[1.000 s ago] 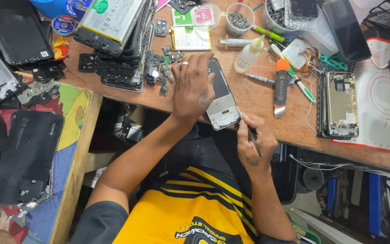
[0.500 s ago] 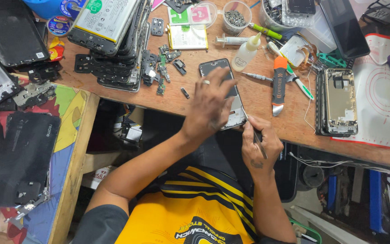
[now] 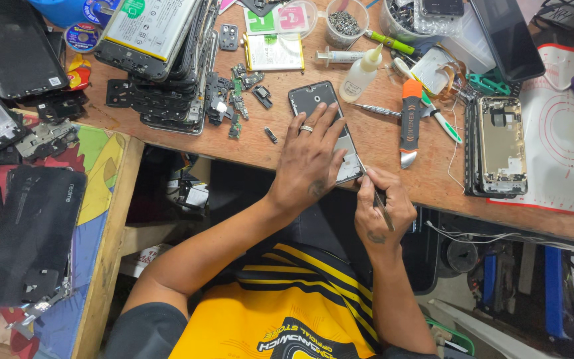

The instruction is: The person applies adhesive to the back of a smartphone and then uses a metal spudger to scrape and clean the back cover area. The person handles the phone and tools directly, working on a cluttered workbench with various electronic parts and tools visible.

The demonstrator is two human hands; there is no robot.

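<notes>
Head view: phone pinned flat, tool at its edge.
Your left hand (image 3: 310,163) lies spread over the dark phone (image 3: 327,129), steadying it on the wooden bench (image 3: 393,149); your right hand (image 3: 381,209) pinches a thin pry tool (image 3: 375,191) beside the phone's near corner (tip contact unclear).

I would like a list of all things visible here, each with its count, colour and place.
phone: 1, dark, desk centre, under the left hand
thin tool: 1, metal, at phone's lower edge
opening tool: 1, orange and black, right of phone
glue bottle: 1, clear, above phone
opened phone: 1, silver, desk right
phone stack: 1, dark, desk upper left
back cover: 1, black, left table
left hand: 1, pressing the phone
right hand: 1, gripping thin tool
</notes>
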